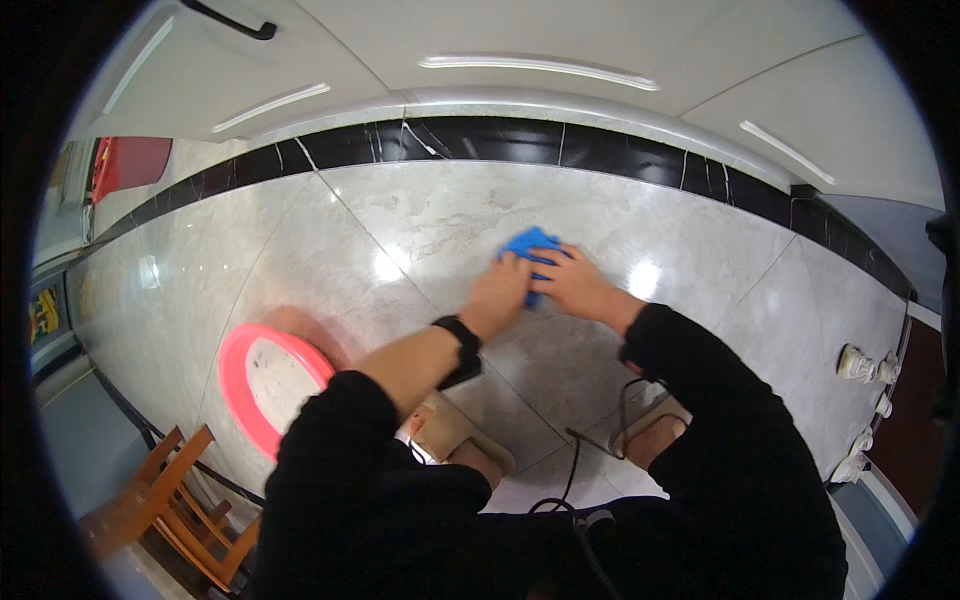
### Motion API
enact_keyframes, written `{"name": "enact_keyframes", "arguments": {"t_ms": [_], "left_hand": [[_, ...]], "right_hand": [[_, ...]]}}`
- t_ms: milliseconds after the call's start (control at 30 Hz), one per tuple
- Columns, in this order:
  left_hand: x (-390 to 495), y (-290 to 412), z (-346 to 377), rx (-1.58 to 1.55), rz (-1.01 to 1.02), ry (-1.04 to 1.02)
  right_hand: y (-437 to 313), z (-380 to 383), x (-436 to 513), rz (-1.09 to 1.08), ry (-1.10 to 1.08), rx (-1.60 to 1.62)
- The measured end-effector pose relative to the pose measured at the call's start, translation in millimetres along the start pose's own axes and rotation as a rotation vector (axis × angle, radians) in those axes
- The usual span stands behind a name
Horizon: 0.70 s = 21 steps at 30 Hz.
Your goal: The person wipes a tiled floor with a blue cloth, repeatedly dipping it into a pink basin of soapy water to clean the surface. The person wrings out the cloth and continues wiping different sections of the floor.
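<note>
A blue cloth [529, 244] lies bunched on the grey tiled floor [465, 202], under both hands. My left hand [498, 294], with a black band at the wrist, grips the cloth's near left side; its fingers are slightly blurred. On the cloth's right part rests my right hand [571, 282], its fingers spread and pressing the fabric down. To the left of my left forearm stands a pink basin [241, 390] holding cloudy liquid with dark specks, partly hidden by my sleeve.
White cabinet doors [540, 37] rise above a black marble-look skirting [495, 141] at the far side. A wooden chair [161, 495] is at the lower left, a red bin [135, 165] at the upper left. Several shoes [856, 363] line the right edge. A dark cable [576, 469] hangs near my slippered feet.
</note>
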<state>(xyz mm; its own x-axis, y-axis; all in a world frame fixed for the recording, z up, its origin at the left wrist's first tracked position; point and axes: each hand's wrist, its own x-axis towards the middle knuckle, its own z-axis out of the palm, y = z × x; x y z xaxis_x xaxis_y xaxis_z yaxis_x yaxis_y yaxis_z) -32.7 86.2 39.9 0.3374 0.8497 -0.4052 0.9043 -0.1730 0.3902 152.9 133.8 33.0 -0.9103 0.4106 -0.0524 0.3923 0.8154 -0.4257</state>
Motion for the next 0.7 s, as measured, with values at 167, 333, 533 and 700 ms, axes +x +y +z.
{"name": "enact_keyframes", "arguments": {"t_ms": [167, 333, 533, 700], "left_hand": [[32, 71, 8, -0.360, 0.068, -0.069], [77, 66, -58, -0.881, -0.022, -0.072], [49, 45, -168, -1.483, -0.192, -0.059], [24, 27, -207, -1.496, -0.033, 0.067]], "right_hand": [[36, -53, -62, 0.150, -0.194, 0.262], [62, -135, -49, 0.802, -0.036, 1.207], [25, -215, 1, 0.661, 0.180, 1.925], [6, -230, 21, 0.673, 0.141, 1.441]]}}
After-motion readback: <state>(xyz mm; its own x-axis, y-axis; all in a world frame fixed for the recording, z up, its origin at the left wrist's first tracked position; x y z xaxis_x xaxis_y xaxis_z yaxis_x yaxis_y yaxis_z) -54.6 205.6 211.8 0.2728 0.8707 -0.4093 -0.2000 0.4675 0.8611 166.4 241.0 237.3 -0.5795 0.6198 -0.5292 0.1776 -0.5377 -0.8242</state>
